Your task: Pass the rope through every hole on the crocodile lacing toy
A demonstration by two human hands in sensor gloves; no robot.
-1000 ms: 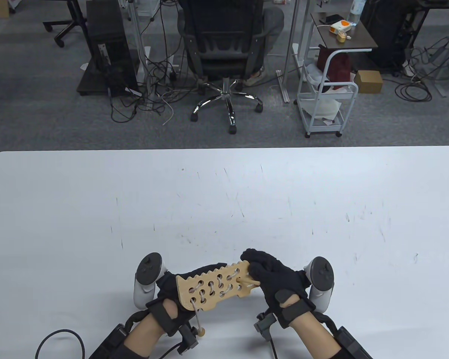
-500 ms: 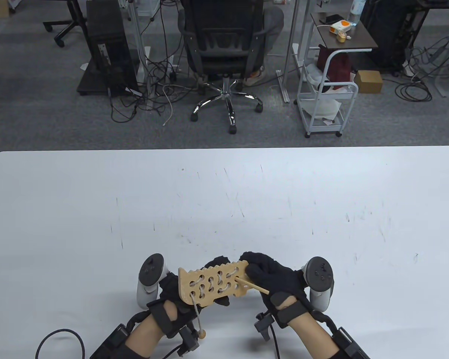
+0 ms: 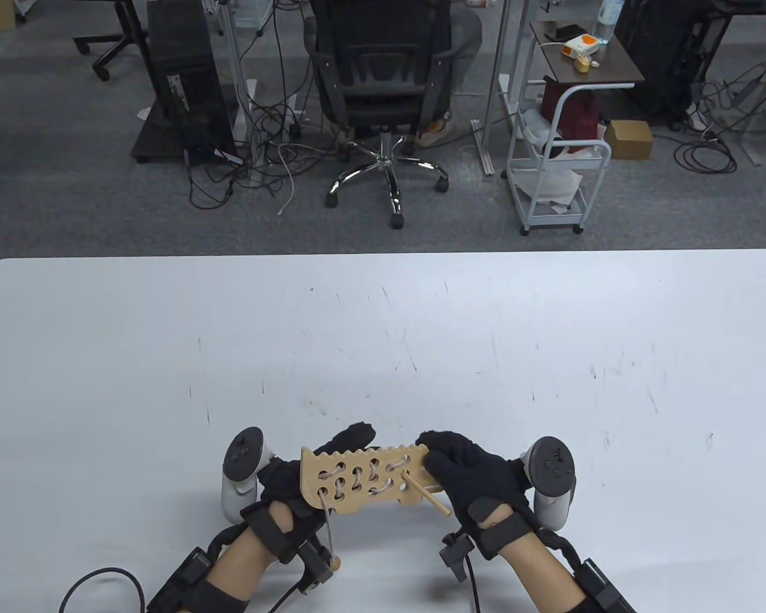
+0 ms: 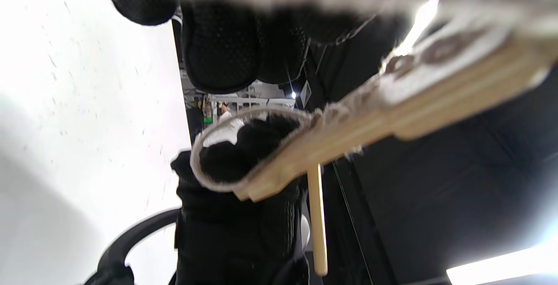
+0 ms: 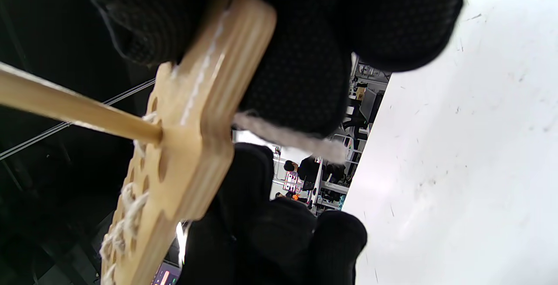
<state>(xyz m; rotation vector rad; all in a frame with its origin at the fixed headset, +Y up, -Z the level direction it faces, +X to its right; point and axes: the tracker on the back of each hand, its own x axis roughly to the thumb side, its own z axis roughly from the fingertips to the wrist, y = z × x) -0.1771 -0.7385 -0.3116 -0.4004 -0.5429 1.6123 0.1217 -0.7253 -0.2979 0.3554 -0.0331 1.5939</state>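
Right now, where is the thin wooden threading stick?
In the table view the thin wooden threading stick pokes out of the flat wooden crocodile board at its right end, beside the right hand.

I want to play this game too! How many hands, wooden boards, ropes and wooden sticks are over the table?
Hands: 2, the left hand and the right hand
Wooden board: 1
Rope: 1
Wooden sticks: 2, the long stick and the short stick
Total: 6
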